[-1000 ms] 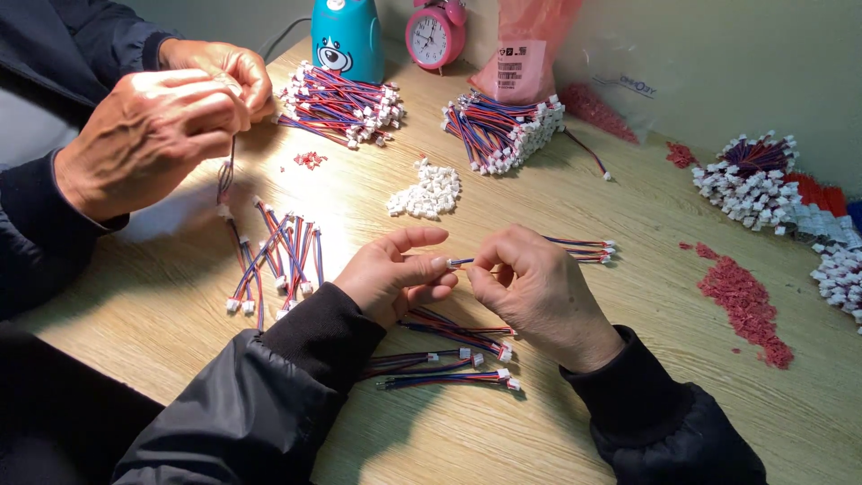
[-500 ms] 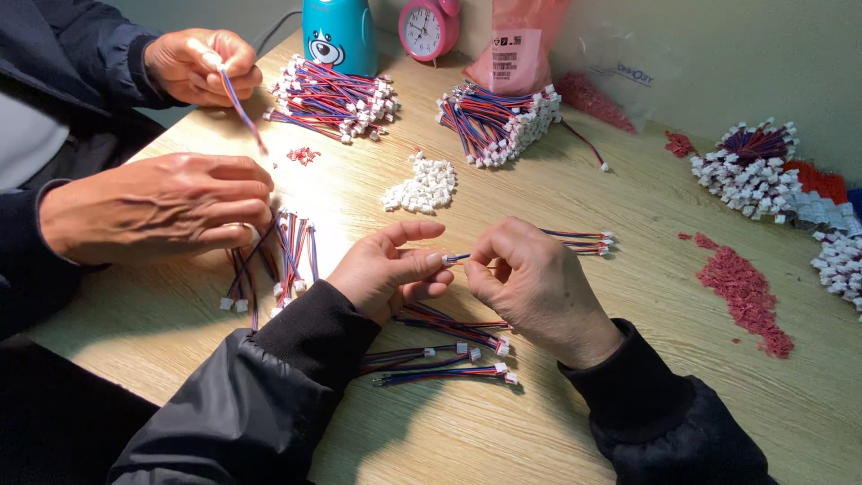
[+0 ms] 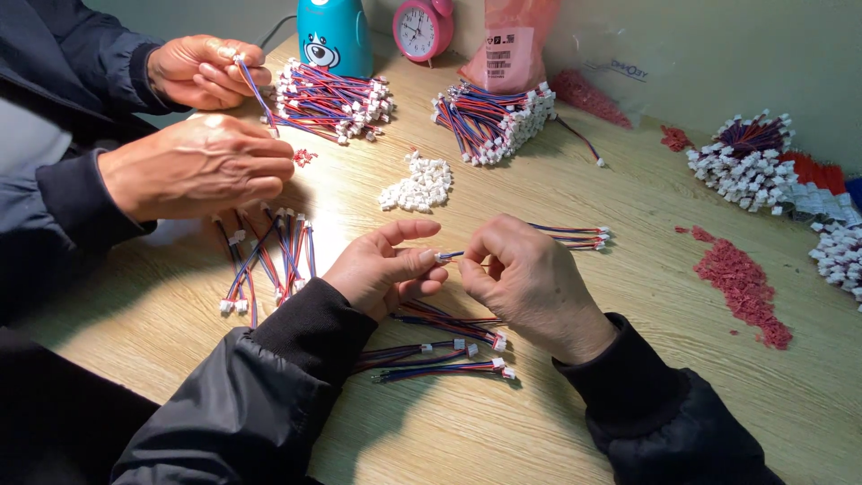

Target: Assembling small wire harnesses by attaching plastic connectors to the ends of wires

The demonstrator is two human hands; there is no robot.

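Fingers (image 3: 426, 260) of both hands pinch one wire (image 3: 453, 255) mid-table.

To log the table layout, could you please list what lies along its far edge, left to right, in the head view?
Teal container → pink clock → pink bag → white connector heap.

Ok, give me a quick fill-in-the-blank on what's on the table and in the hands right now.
1. The left hand and right hand pinch a thin ____ between them.
2. The loose heap of small connectors in the middle of the table is ____ in colour.
3. The round clock at the far edge is ____.
4. A second person's hands work on the wearer's ____ side.

Missing words: wire; white; pink; left
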